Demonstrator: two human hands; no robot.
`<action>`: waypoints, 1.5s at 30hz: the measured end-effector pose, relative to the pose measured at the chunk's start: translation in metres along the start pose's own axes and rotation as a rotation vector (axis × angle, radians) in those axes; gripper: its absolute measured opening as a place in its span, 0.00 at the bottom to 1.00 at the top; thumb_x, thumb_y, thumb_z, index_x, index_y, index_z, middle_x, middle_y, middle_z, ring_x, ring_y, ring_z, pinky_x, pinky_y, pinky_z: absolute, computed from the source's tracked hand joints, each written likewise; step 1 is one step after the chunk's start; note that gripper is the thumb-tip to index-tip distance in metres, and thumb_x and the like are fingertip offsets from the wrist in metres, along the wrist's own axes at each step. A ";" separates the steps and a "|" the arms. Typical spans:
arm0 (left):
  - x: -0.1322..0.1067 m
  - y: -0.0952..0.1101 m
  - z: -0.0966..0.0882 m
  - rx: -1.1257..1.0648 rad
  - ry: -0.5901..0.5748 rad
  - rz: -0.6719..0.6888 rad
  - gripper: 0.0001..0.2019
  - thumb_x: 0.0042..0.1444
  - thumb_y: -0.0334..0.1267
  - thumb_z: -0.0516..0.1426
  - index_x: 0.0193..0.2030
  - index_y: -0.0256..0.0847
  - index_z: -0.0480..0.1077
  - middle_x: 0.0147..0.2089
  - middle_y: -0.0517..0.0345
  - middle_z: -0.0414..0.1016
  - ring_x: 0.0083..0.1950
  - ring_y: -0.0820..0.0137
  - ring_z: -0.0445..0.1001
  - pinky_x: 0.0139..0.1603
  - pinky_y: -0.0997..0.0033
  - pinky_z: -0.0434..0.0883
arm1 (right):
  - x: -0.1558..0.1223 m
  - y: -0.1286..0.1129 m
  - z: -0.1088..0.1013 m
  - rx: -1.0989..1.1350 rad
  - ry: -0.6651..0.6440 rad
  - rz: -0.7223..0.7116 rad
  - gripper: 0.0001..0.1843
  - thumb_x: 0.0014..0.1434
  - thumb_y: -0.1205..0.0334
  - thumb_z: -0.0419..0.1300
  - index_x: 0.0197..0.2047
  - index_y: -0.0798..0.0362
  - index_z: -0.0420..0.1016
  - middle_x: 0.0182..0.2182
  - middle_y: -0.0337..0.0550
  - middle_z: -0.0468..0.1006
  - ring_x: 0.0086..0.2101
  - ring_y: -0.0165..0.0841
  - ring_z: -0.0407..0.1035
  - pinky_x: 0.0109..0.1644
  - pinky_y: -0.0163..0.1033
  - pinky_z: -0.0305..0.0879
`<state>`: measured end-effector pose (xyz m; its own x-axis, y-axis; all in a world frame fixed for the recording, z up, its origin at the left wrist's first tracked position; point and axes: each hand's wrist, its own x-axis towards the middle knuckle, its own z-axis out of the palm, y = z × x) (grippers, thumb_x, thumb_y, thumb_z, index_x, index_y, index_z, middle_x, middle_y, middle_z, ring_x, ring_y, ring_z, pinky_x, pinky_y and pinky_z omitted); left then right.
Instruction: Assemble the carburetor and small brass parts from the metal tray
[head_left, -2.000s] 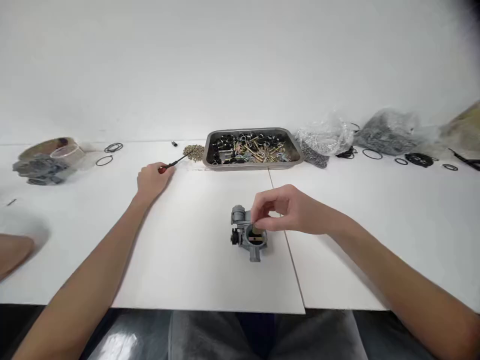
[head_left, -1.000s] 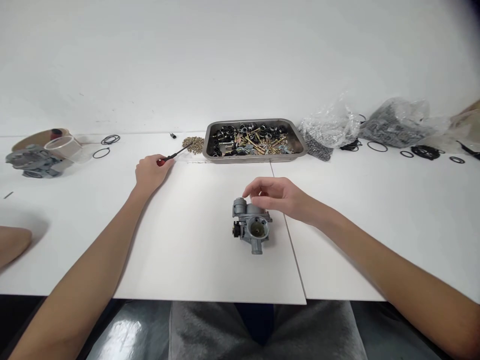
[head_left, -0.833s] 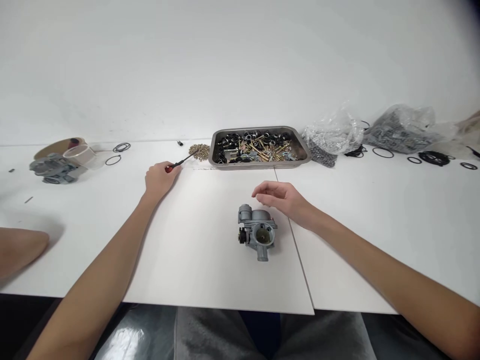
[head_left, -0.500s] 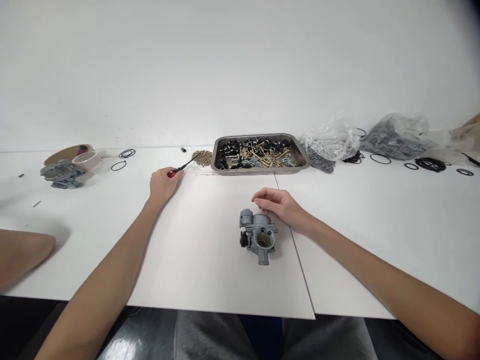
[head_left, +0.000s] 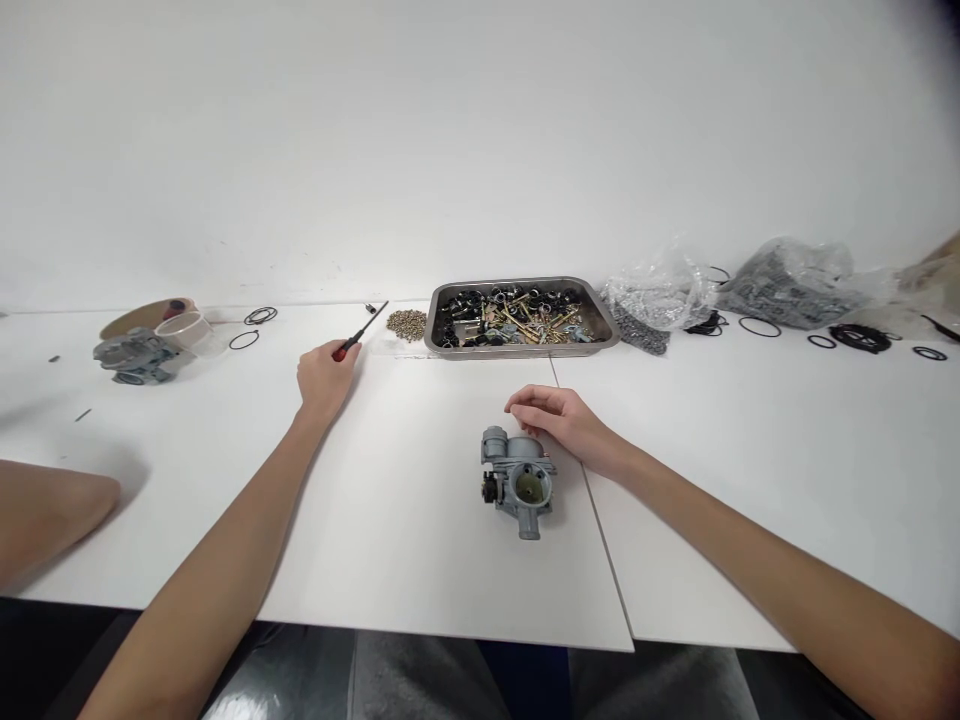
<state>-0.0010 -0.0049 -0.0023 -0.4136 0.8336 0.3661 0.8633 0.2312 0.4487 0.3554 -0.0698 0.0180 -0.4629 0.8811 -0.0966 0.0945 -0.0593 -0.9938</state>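
Observation:
A grey metal carburettor body (head_left: 517,481) stands on the white table (head_left: 420,520) in front of me. My right hand (head_left: 559,418) rests just behind it with fingers loosely curled and apart, holding nothing, fingertips close to its top. My left hand (head_left: 322,375) is further back on the left, closed around the red handle of a small screwdriver (head_left: 361,332) whose dark shaft is lifted and points toward a heap of small brass parts (head_left: 406,323).
A steel tray (head_left: 450,345) of mixed small parts stands at the back. Clear bags of dark parts (head_left: 660,295) and black rubber rings (head_left: 757,327) lie to its right. Another carburettor (head_left: 135,355), a clear cup and rings lie far left. Another person's arm (head_left: 45,505) rests at the left edge.
My right hand let go of the carburettor's opening and settled behind it, fingers relaxed. My left hand lifted the screwdriver tip off the table. The camera view shifted slightly.

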 end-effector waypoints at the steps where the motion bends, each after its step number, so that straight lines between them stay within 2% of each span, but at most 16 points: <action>1: 0.000 0.000 0.000 0.054 -0.029 -0.004 0.21 0.55 0.52 0.52 0.43 0.41 0.78 0.37 0.47 0.78 0.40 0.57 0.73 0.40 0.63 0.65 | 0.000 0.000 0.000 -0.001 -0.003 0.000 0.16 0.56 0.51 0.64 0.39 0.55 0.75 0.27 0.38 0.70 0.29 0.27 0.62 0.33 0.34 0.57; 3: 0.000 0.000 0.000 0.122 -0.078 -0.005 0.21 0.55 0.52 0.51 0.42 0.42 0.78 0.38 0.45 0.78 0.41 0.53 0.73 0.39 0.62 0.65 | 0.000 -0.001 0.000 -0.001 -0.007 0.001 0.16 0.56 0.50 0.63 0.39 0.55 0.75 0.27 0.37 0.70 0.29 0.27 0.62 0.34 0.34 0.57; 6: 0.000 0.000 -0.001 0.110 -0.060 -0.014 0.21 0.56 0.51 0.50 0.44 0.42 0.78 0.39 0.45 0.78 0.41 0.53 0.74 0.38 0.61 0.64 | 0.000 0.000 0.000 0.001 -0.012 0.002 0.16 0.56 0.50 0.63 0.39 0.56 0.75 0.27 0.38 0.70 0.29 0.26 0.62 0.34 0.34 0.57; 16: 0.001 0.000 -0.001 0.193 -0.115 -0.027 0.20 0.56 0.52 0.50 0.40 0.43 0.78 0.37 0.42 0.77 0.41 0.50 0.74 0.38 0.59 0.65 | 0.000 -0.001 0.000 -0.020 -0.023 -0.006 0.16 0.56 0.50 0.63 0.40 0.55 0.75 0.27 0.38 0.70 0.29 0.27 0.62 0.33 0.35 0.57; 20: 0.000 -0.001 -0.001 0.159 -0.083 -0.022 0.21 0.57 0.52 0.49 0.42 0.42 0.78 0.38 0.42 0.77 0.41 0.51 0.74 0.39 0.59 0.65 | 0.000 -0.001 0.000 -0.020 -0.021 -0.007 0.17 0.56 0.50 0.63 0.39 0.55 0.75 0.27 0.38 0.70 0.29 0.28 0.62 0.34 0.35 0.58; 24: 0.001 -0.001 0.000 0.175 -0.108 -0.038 0.21 0.56 0.53 0.50 0.42 0.42 0.78 0.38 0.42 0.77 0.41 0.50 0.74 0.39 0.59 0.66 | 0.000 0.000 0.000 -0.020 -0.025 -0.001 0.17 0.56 0.50 0.63 0.40 0.55 0.75 0.27 0.39 0.70 0.30 0.28 0.62 0.33 0.35 0.57; 33: 0.000 0.000 -0.001 0.140 -0.085 -0.030 0.22 0.57 0.52 0.50 0.44 0.42 0.78 0.40 0.42 0.78 0.42 0.50 0.74 0.38 0.60 0.65 | 0.000 0.001 -0.001 -0.017 -0.033 -0.005 0.17 0.56 0.49 0.63 0.40 0.55 0.75 0.28 0.39 0.70 0.30 0.28 0.62 0.34 0.35 0.57; 45: -0.006 0.008 -0.007 0.061 -0.005 0.040 0.20 0.57 0.51 0.50 0.42 0.41 0.78 0.35 0.48 0.78 0.39 0.57 0.73 0.36 0.64 0.62 | 0.000 0.001 -0.001 -0.019 -0.034 -0.009 0.16 0.58 0.50 0.62 0.40 0.55 0.75 0.28 0.39 0.70 0.30 0.27 0.63 0.35 0.35 0.58</action>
<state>0.0067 -0.0114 0.0051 -0.3767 0.8452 0.3790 0.8953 0.2272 0.3832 0.3564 -0.0690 0.0170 -0.4932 0.8653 -0.0896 0.1068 -0.0419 -0.9934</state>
